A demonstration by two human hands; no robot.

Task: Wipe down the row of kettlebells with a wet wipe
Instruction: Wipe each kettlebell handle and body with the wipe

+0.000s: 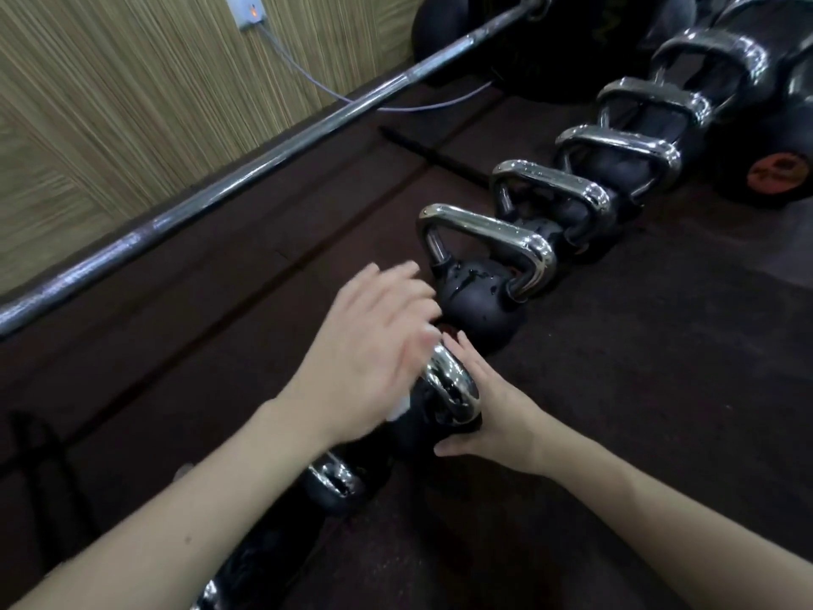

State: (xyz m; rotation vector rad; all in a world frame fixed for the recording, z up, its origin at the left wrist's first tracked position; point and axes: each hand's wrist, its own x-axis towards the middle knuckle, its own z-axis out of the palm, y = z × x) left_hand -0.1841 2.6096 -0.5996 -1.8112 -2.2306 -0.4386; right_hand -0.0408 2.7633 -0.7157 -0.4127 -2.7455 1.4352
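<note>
Left hand (374,345) lies flat and blurred over the near kettlebell (453,389), fingers spread, wet wipe (398,410) pressed under its palm — right hand (492,411) rests against that kettlebell's right side, fingers straight.

One head-worn view looks forward and down, close above the kettlebell row (519,257) on the floor (638,411).

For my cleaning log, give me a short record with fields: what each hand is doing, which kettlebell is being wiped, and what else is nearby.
left hand: blurred, fingers straight, over the handle, wet wipe beneath it
right hand: rests against the side of the same kettlebell
next kettlebell: droplets on its black body
barbell: lies on the floor by the wall
</note>
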